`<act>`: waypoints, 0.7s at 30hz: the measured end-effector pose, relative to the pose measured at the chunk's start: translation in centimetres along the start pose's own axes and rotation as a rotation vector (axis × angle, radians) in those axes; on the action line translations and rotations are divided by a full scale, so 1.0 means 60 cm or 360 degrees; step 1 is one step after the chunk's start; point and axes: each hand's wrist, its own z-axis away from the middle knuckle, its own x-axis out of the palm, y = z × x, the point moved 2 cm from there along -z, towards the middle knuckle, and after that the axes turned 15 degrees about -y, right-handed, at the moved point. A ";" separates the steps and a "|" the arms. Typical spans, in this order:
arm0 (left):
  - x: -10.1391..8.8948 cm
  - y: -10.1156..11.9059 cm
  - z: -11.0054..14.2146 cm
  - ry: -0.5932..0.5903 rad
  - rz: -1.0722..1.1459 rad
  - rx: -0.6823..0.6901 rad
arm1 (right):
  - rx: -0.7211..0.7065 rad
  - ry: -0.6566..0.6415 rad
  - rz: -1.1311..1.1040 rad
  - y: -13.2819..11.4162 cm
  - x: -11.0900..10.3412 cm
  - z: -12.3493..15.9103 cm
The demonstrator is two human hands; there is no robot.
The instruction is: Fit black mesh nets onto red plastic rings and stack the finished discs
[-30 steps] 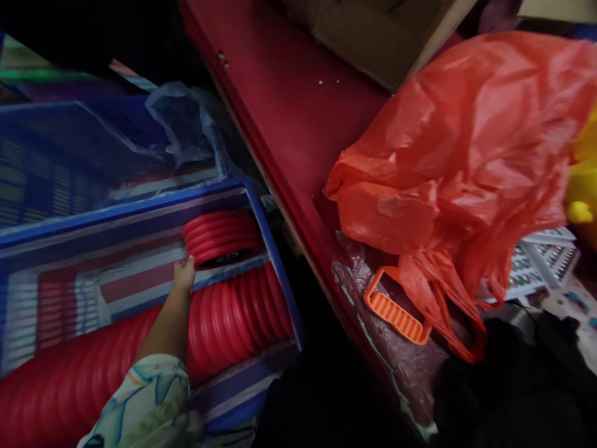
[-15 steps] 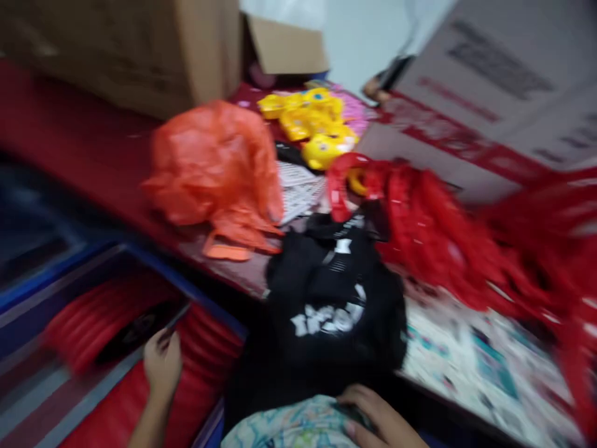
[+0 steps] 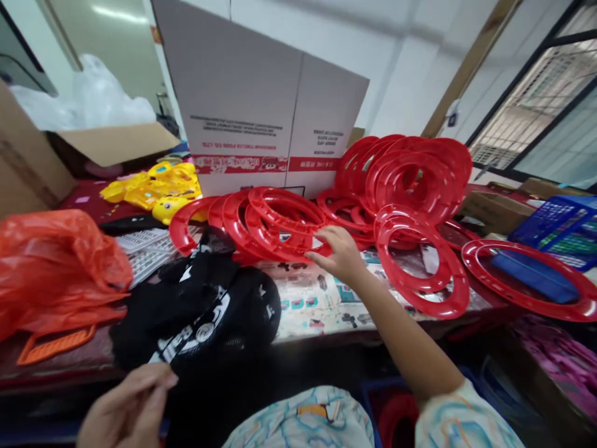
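Observation:
My right hand [image 3: 342, 255] reaches over the worktable to a row of red plastic rings [image 3: 240, 221]. Its thumb and fingers are apart at the near right rim of the rings; whether they touch it I cannot tell. Low at the left, my left hand [image 3: 128, 407] has thumb and forefinger pinched together. Anything between those fingertips is hidden. Just beyond it lies black cloth with white lettering [image 3: 205, 311], bunched at the table edge. More red rings [image 3: 415, 171] are piled behind and to the right of my right hand, with several leaning loosely [image 3: 422, 267].
An orange plastic bag [image 3: 60, 267] and yellow plastic pieces [image 3: 161, 186] occupy the left. A large white carton [image 3: 252, 112] stands behind the rings. On the right are a blue basket [image 3: 559, 230] and a single red ring [image 3: 532, 280] over the table edge. A bin with red parts [image 3: 396, 417] sits below.
The view has swung right. My right hand has gone from my lap to the red rings. My left hand has left the bin of red rings, where it held a thin dark object.

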 end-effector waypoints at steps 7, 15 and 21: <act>0.104 0.088 -0.045 -0.0574 -0.0128 0.0379 | -0.0022 -0.0554 0.0118 0.097 0.060 -0.168; 0.131 0.098 -0.074 -0.0561 -0.0029 0.0365 | -0.0310 -0.0120 0.0130 0.046 0.019 -0.093; 0.151 0.080 -0.094 -0.0657 -0.0441 0.0231 | -0.0806 0.0160 0.0404 -0.064 -0.057 0.039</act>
